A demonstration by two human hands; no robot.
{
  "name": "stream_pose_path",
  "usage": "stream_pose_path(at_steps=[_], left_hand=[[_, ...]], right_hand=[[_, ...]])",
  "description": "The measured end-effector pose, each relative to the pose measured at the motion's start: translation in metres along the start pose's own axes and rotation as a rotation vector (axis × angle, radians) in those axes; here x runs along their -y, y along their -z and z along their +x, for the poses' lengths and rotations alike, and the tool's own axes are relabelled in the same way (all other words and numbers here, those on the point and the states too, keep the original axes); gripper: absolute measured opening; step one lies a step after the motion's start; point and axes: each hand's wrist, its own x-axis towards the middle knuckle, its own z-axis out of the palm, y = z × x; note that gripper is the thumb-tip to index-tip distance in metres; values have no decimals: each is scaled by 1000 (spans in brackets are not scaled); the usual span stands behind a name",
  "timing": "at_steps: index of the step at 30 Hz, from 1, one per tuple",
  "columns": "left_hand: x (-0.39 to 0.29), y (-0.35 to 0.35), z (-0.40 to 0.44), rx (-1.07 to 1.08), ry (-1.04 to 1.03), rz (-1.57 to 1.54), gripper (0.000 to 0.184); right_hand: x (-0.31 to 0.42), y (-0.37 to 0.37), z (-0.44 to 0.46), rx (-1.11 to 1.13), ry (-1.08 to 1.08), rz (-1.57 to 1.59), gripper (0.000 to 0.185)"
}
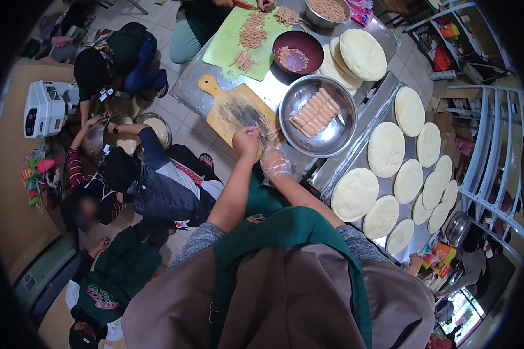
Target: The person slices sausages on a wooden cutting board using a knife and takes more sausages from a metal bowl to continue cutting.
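Observation:
My left hand [246,141] is bare and closed around a knife [262,132], whose short stretch of blade shows over the wooden cutting board [222,113]. Thin sausage strips [269,124] lie beside the blade at the board's right end. In a clear plastic glove, my right hand [275,163] is curled at the near edge of the board, close to the strips. Its fingertips are partly hidden, so what they hold cannot be made out. Just right of the board stands a steel bowl [286,131] with a stack of whole sausages [315,113] in it.
Beyond are a green cutting board [220,49] with chopped sausage, a dark red bowl [312,43] and a steel bowl of pieces [328,10]. Round dough bases [355,195] cover the metal surface to the right. A co-worker's hands [266,4] work at the far side; people crouch left.

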Motion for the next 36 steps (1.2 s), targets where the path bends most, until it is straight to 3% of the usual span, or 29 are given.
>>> stream_pose_path(at_steps=[7,25,36], left_hand=[[3,0,2,2,-5,-5,12],[3,-1,1,-1,-12,59,10],[18,-9,4,-68,-51,146,19]], right_hand=[[6,8,1,118,-63,-17,28],[-6,-14,26,71,-36,68,30],[-38,16,-37,246,-30,-26,36]])
